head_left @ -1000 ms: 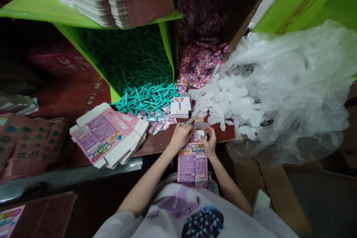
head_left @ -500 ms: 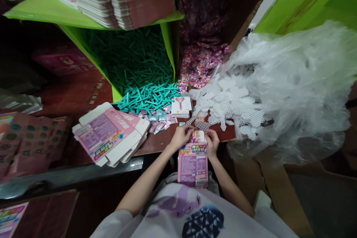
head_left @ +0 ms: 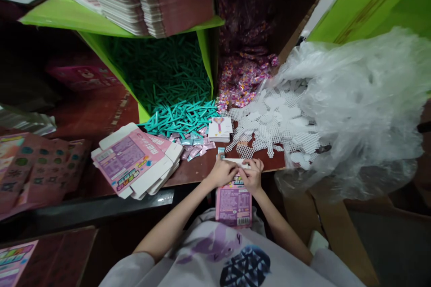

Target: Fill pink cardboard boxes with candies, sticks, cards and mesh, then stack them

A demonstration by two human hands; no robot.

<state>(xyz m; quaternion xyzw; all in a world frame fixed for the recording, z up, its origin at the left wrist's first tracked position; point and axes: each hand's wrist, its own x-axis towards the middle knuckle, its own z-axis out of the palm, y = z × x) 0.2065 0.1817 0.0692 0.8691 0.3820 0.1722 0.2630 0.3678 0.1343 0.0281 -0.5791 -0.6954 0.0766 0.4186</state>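
Pressing together at the top end of a small pink printed cardboard box [head_left: 233, 201], the person's left hand [head_left: 222, 173] and right hand [head_left: 252, 175] meet over its white end flap [head_left: 239, 162]. The box stands upright between the table edge and the person's lap, its printed back panel facing the camera below the hands. Both hands are closed on the box: fingers curl over the top rim from either side, with the thumbs seemingly bearing on the flap, though the fingertips themselves are too small to make out.

Such a box is likely light and thin-walled, stiff along its creased edges but easy to dent on the flat faces, so it is best held by the top corners, where the folds give strength. Its glossy print may be a little slippery.

Both forearms rise from the lap and converge, wrists bent slightly downward, elbows kept close. Just beyond the hands lie a small stack of white cards [head_left: 219, 129] and white mesh plastic pieces [head_left: 269, 125]; to the left of the grip rests a pile of flat pink unfolded cartons [head_left: 134, 161], with teal plastic sticks [head_left: 178, 116] farther off.
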